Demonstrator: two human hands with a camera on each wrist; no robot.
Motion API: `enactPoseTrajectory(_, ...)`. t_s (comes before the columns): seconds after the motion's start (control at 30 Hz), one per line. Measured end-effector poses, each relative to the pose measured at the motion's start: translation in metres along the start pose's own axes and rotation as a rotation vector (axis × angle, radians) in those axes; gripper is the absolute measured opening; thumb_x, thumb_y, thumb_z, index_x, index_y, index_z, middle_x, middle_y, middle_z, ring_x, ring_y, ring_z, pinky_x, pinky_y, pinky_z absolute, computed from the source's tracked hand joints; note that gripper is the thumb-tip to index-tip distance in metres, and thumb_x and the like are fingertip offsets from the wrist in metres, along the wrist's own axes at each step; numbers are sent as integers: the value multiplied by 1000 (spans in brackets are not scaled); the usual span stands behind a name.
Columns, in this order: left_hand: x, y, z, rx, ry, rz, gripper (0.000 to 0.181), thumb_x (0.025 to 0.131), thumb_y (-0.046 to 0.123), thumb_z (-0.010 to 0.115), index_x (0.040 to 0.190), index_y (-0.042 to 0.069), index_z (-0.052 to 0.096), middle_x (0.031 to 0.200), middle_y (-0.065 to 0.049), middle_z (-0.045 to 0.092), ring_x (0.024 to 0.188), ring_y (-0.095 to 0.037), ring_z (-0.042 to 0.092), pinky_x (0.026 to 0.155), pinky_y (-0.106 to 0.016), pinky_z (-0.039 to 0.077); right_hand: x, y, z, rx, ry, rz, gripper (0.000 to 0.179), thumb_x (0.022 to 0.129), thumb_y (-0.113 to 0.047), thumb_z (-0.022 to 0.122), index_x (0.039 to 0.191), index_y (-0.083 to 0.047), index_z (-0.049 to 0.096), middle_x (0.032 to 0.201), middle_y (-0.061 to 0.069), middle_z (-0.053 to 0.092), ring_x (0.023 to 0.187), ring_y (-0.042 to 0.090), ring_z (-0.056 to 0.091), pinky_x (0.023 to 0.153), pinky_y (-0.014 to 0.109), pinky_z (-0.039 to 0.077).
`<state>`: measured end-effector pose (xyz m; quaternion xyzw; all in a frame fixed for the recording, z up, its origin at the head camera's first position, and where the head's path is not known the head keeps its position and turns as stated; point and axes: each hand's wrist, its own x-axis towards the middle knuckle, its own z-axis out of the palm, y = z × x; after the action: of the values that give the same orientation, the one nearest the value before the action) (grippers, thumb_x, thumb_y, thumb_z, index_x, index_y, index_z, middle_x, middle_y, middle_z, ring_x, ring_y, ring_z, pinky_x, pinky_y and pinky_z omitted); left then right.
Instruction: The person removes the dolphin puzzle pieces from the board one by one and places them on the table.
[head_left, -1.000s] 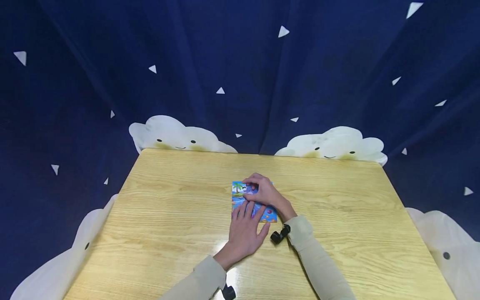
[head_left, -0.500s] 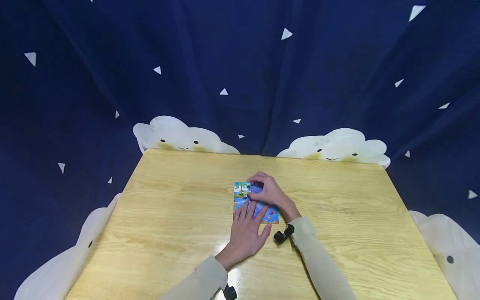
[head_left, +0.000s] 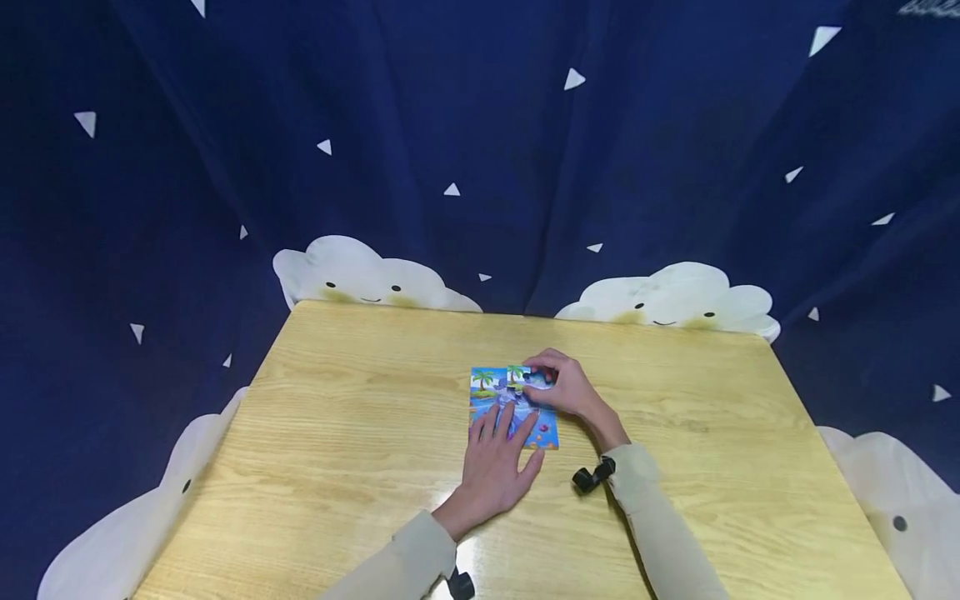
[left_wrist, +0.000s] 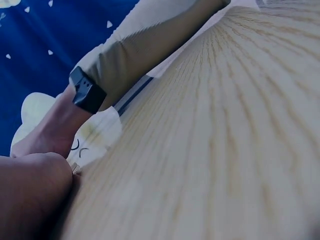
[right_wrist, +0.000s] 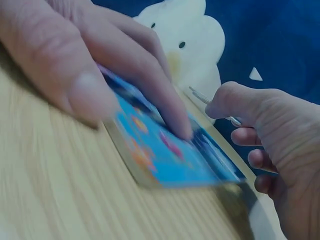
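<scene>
left sleeve: comes in from the lower left, low over the wooden worktop.
left hand: lies on the near part of the picture board; the fingers are straight and spread, their tips on the printed face, and they grip nothing. the left wrist view does not show them.
picture board: flat on the worktop, about midway between its sides, partly under both hands; a printed palm tree shows at its upper left corner.
puzzle piece: over the board's upper part, just right of that palm tree, with a palm tree of its own; the right wrist view shows it edge-on and tilted, and whether it touches the board cannot be told.
step in hand: seemingly one side steadies the board while the other handles the piece.
next move: probably calls for even pressure on the left, plus a firm pinch and careful control of tilt on the right.
right hand: thumb and fingers curl in and pinch the piece, parted only by its thin edge.
right sleeve: comes in from the lower right, with a black wrist device at its cuff.
</scene>
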<state>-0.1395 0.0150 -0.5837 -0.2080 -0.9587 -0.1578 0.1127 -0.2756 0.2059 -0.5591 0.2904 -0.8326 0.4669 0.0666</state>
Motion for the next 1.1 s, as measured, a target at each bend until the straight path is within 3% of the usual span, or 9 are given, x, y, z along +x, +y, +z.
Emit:
enactPoseTrajectory(0.2, 0, 0, -2, -7, 7, 3, 59, 106, 57, 42, 158, 31, 46, 161, -14, 42, 152, -40, 31, 117, -56, 27, -15, 10, -24, 21, 31, 50, 38, 75, -5, 91, 111, -2, 78, 91, 16, 68, 70, 36, 53, 61, 20, 39)
enactPoseTrajectory(0.4, 1, -1, -3, -24, -22, -16, 60, 105, 58, 40, 159, 33, 44, 163, -12, 39, 154, -38, 27, 119, -56, 24, -27, 19, -50, -12, 67, 104, 37, 77, -6, 89, 113, -3, 78, 95, 12, 69, 75, 29, 53, 65, 25, 42)
enactPoseTrajectory(0.6, 1, -1, -2, -43, -8, -14, 60, 104, 59, 43, 158, 32, 46, 162, -12, 41, 154, -38, 28, 119, -57, 25, -36, 35, -70, -78, 91, 162, 38, 77, -9, 90, 113, -7, 79, 97, 6, 71, 84, 23, 52, 72, 30, 41)
enactPoseTrajectory(0.83, 0, 0, 0, -48, 9, -13, 63, 104, 59, 44, 159, 29, 45, 161, -12, 42, 153, -38, 30, 118, -57, 26, -40, 55, -81, -149, 90, 142, 38, 74, -8, 91, 110, -3, 79, 95, 11, 71, 83, 25, 52, 75, 31, 36)
enactPoseTrajectory(0.93, 0, 0, 0, -48, 15, -10, 63, 104, 59, 45, 159, 28, 45, 161, -12, 42, 153, -38, 30, 118, -57, 26, -39, 57, -84, -143, 71, 161, 38, 75, -8, 90, 111, -2, 79, 95, 12, 70, 84, 26, 52, 75, 29, 36)
enactPoseTrajectory(1.1, 1, 0, -2, -30, -26, -22, 64, 104, 60, 42, 160, 29, 42, 163, -11, 40, 155, -36, 27, 120, -56, 24, -34, 56, -89, -119, 38, 218, 38, 77, -7, 89, 113, -2, 78, 94, 14, 66, 86, 27, 54, 75, 27, 42)
